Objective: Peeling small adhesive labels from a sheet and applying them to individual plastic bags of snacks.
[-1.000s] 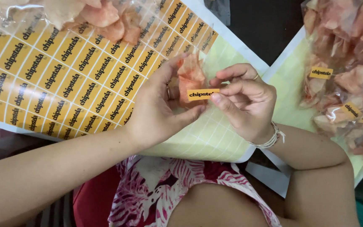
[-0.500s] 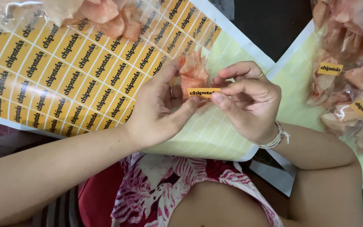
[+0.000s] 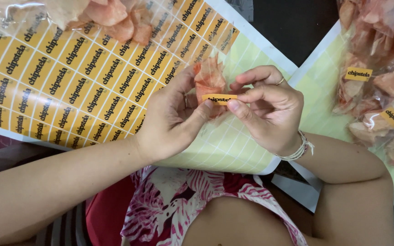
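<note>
A small clear bag of orange-pink chips (image 3: 209, 79) is held up by my left hand (image 3: 172, 119), whose thumb presses on a small yellow sticker (image 3: 220, 98) on the bag's front. My right hand (image 3: 265, 109) pinches the sticker's right end between thumb and forefinger and wears a ring and a pale bracelet. Both hands hover over a sticker sheet (image 3: 69, 77) that lies on my lap, with rows of yellow labels on its left and bare pale backing on its right.
A clear bag of chips (image 3: 110, 18) lies on the sheet's top edge. At the right, several labelled chip bags (image 3: 379, 86) are piled on a second, bare backing sheet (image 3: 318, 98). A dark surface shows between the sheets.
My left thumb has slid up onto the sticker's left end, covering part of it. The bag and both hands have shifted slightly up and right in view.
</note>
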